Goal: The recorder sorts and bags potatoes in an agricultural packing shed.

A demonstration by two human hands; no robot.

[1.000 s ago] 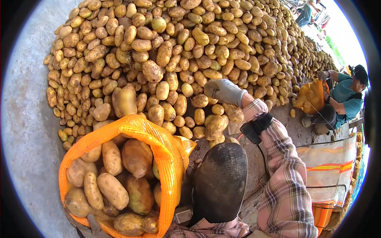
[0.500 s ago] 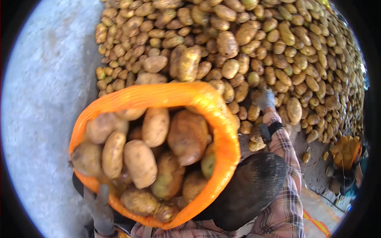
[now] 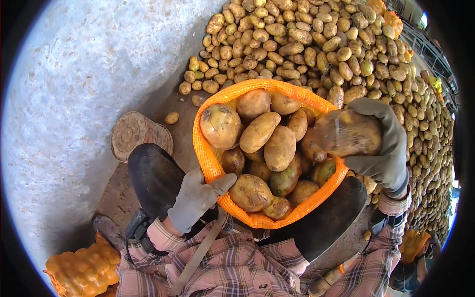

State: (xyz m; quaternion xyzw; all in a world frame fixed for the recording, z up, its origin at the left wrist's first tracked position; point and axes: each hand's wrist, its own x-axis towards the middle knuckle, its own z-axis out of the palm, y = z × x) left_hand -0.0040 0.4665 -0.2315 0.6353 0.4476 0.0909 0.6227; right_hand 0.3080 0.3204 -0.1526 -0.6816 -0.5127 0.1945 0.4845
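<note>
An orange mesh sack (image 3: 202, 138), its mouth spread wide, stands between my knees with several large brown potatoes (image 3: 279, 148) in it. My left hand (image 3: 198, 195), in a grey glove, grips the near left of the rim, thumb over the inside; its other fingers are hidden behind the mesh. Over the right side of the mouth, my gloved right hand (image 3: 386, 153) is closed round a big dark potato (image 3: 352, 132), which is slightly blurred. That potato overlaps the rim and the potatoes below; whether it touches them I cannot tell.
A large heap of potatoes (image 3: 331, 49) spreads from the far side down the right. On the left rises a pale wall (image 3: 99, 64), with a dirty bucket-like container (image 3: 133, 136) and a loose potato (image 3: 171, 118) near it. A filled orange net bag (image 3: 81, 267) lies lower left.
My right hand has come from the heap to the sack's mouth, now with a potato in it. The view has shifted, so the sack appears smaller and farther right. My left hand stays at its rim.
</note>
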